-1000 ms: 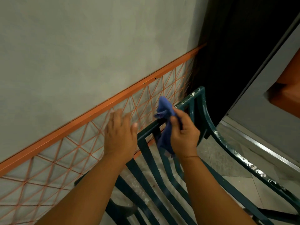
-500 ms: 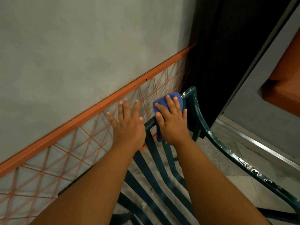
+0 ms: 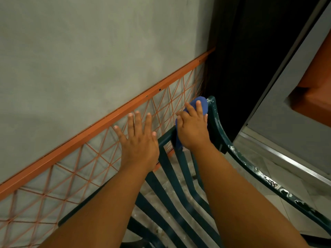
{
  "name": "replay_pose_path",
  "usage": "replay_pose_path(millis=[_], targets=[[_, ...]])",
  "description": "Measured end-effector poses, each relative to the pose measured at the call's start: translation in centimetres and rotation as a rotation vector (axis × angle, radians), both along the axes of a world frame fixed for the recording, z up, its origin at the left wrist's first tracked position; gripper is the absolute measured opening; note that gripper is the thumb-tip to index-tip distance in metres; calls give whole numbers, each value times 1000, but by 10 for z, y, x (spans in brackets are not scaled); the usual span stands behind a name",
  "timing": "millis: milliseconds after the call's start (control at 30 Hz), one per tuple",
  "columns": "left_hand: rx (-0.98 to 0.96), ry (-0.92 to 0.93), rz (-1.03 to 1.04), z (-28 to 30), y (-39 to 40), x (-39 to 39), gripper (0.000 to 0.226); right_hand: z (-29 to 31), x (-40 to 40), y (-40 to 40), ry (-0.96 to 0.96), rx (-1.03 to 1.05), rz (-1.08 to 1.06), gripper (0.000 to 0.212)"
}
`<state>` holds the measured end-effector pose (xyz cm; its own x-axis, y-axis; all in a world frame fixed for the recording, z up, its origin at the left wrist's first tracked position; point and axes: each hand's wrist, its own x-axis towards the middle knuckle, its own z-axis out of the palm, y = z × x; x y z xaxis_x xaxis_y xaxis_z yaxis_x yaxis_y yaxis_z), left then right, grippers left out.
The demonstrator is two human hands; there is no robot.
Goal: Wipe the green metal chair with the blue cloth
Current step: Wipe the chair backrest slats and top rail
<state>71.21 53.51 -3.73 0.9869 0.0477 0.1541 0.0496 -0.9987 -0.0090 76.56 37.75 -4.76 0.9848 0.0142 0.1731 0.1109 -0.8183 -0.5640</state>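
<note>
Since half a second ago, the right hand (image 3: 194, 129) and the cloth (image 3: 200, 104) are found nearer the top corner of the chair (image 3: 217, 126), while the left hand (image 3: 138, 140) is kept at the same place on the top rail. A second ago the cloth was bunched and gripped; now it is pressed flat under the straight, spread fingers of the right hand, against the chair's top rail where that meets the side post. Most of the cloth is covered by the hand; only its upper end and a strip below the palm are seen. The left hand is laid wide, fingers straight and apart, with nothing held; whether its palm touches the rail cannot be told, since the rail is hidden beneath it. The chair's seat and legs are cut off by the frame and the forearms. White flecks are seen along the post. An orange mesh panel (image 3: 89, 169) is leaned at the wall (image 3: 89, 59) behind. No writing is legible.
</note>
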Motion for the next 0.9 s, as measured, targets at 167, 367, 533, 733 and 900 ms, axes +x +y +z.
replay_pose_path(millis=[167,367,533,733,900], targets=[[1,-12,6,-1,0,-1,58,-13,-38,-6,-148,71,243,36],[7,-16,-5,-2,0,1,57,-5,-8,-25,-90,-57,142,39],[9,-8,9,-1,0,1,56,-6,-24,8,-187,15,133,33],[12,-12,0,0,-2,2,57,-7,-20,-25,-179,51,288,32],[18,-31,1,0,1,3,56,1,-6,12,-87,19,38,34]])
